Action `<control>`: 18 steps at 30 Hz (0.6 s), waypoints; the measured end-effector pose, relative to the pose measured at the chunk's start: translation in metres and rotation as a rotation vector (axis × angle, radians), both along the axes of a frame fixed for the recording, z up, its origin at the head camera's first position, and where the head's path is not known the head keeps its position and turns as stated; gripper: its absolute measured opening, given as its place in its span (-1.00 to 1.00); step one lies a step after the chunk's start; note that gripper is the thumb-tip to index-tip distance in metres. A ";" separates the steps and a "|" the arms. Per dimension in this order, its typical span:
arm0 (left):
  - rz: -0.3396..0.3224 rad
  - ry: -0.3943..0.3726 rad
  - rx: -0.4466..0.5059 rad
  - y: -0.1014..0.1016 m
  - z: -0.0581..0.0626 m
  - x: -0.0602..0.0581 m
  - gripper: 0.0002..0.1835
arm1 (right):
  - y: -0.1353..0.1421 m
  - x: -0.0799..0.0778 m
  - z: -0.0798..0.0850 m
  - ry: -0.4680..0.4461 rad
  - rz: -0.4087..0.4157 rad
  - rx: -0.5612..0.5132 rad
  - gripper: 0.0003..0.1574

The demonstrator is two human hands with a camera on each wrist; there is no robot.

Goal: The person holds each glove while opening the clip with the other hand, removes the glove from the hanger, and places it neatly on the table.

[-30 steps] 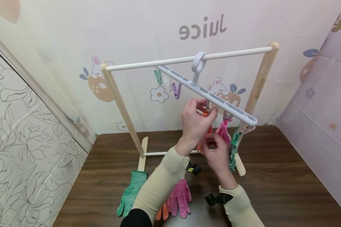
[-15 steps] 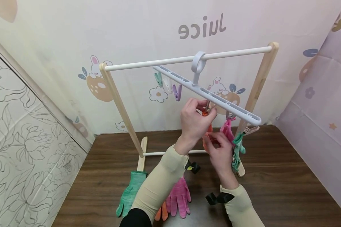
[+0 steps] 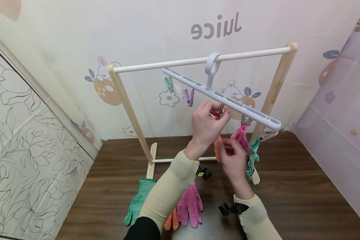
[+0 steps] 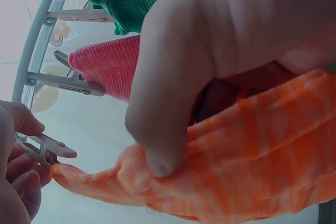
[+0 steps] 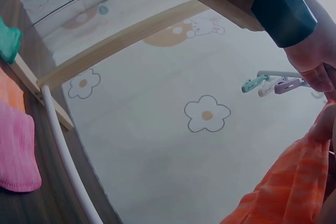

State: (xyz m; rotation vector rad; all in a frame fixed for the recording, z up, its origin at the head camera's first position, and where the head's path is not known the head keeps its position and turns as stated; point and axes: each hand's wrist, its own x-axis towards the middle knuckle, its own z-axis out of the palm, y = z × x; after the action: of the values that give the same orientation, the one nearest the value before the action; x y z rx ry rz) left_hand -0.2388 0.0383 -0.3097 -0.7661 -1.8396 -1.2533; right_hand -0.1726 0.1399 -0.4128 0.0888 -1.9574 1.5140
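Note:
In the head view my left hand (image 3: pixel 208 125) pinches a clothespin (image 4: pixel 47 148) under the pale grey clip hanger (image 3: pixel 232 102). The clothespin meets the narrow, bunched end of an orange knit glove (image 4: pixel 252 145); whether its jaws grip the fabric is unclear. Lower down, my right hand (image 3: pixel 234 161) pinches that glove between thumb and fingers, partly hiding it. Beside it, a pink glove (image 4: pixel 107 66) and a green glove (image 3: pixel 253 158) hang from their own clothespins near the hanger's right end.
The hanger hooks over the white rod (image 3: pixel 168 65) of a wooden rack. Several gloves lie on the table (image 3: pixel 306 186): a green glove (image 3: pixel 139 201), an orange glove (image 3: pixel 172 220) and a pink glove (image 3: pixel 190 205). Green, white and purple clothespins (image 3: pixel 189 97) hang at the hanger's left.
The hanger's right end has swung rightward, carrying the hung pink and green gloves with it. My right hand has shifted slightly right with the orange glove, and the clothespin in my left hand tilts more.

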 end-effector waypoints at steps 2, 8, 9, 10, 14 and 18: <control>0.004 -0.003 0.001 0.000 0.001 0.001 -0.84 | 0.002 0.000 -0.003 -0.017 0.001 0.007 -0.80; 0.011 -0.015 -0.002 -0.002 0.001 0.002 -0.85 | 0.005 0.006 -0.007 -0.101 0.019 0.018 -0.73; 0.016 -0.018 -0.004 -0.002 0.000 0.002 -0.84 | 0.005 0.008 -0.008 -0.120 0.023 0.020 -0.73; 0.020 -0.020 -0.005 -0.003 0.000 0.003 -0.84 | 0.005 0.009 -0.009 -0.140 0.027 0.021 -0.73; 0.036 -0.030 -0.020 -0.003 0.000 0.003 -0.81 | 0.006 0.013 -0.011 -0.214 0.050 -0.019 -0.71; 0.034 -0.039 -0.040 -0.002 0.002 0.003 -0.77 | 0.009 0.015 -0.010 -0.269 0.113 -0.152 -0.70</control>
State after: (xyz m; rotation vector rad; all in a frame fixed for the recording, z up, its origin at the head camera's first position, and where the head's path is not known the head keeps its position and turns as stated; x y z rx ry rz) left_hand -0.2357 0.0364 -0.3076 -0.7343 -1.9063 -1.2212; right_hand -0.1576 0.1493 -0.4224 -0.0737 -2.0637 1.8231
